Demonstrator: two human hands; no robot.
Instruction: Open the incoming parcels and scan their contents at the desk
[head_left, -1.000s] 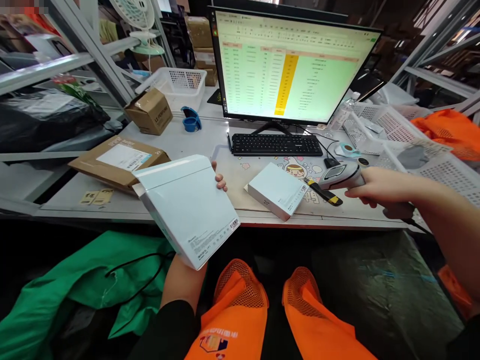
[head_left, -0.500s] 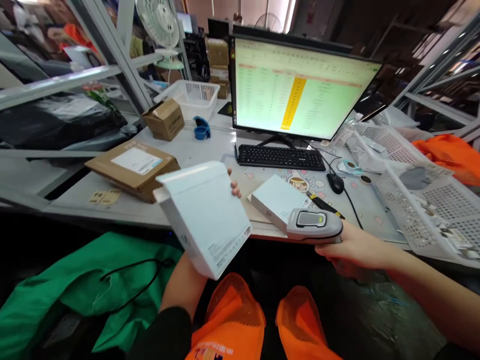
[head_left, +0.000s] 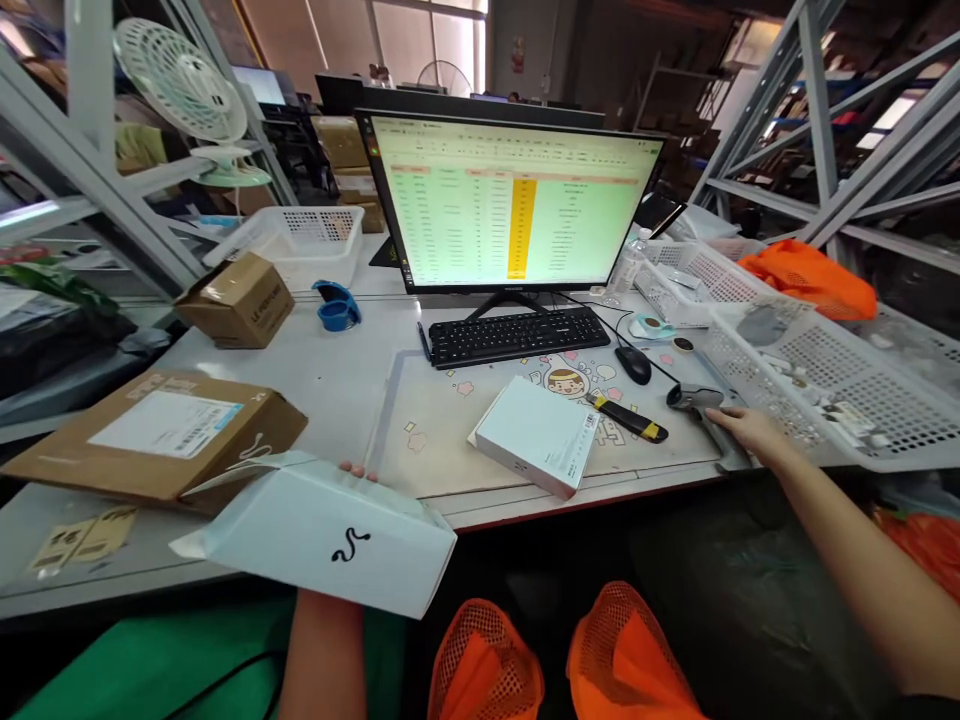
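Observation:
My left hand point(head_left: 357, 470) holds a large white box point(head_left: 322, 530) from below, tipped flat over the table's front edge; only the fingertips show past its far side. On its facing side is a small black squiggle mark. My right hand point(head_left: 750, 430) lies on the handle of a grey barcode scanner point(head_left: 696, 399), which rests on the table at the right by a white basket. A smaller white box point(head_left: 536, 435) with a label lies on the desk mat between my hands, and a black and yellow utility knife point(head_left: 626, 418) is beside it.
Behind are a monitor point(head_left: 510, 205) showing a spreadsheet, a keyboard point(head_left: 517, 335) and a mouse point(head_left: 634, 365). A flat brown carton point(head_left: 157, 440), a small cardboard box point(head_left: 236, 300) and a blue tape dispenser point(head_left: 336, 305) sit left. White baskets point(head_left: 817, 390) crowd the right. Orange mesh point(head_left: 487, 670) lies below.
The right hand has carried the scanner from beside the large box back to the table at the right. The left hand has tipped the large box down flat and lower.

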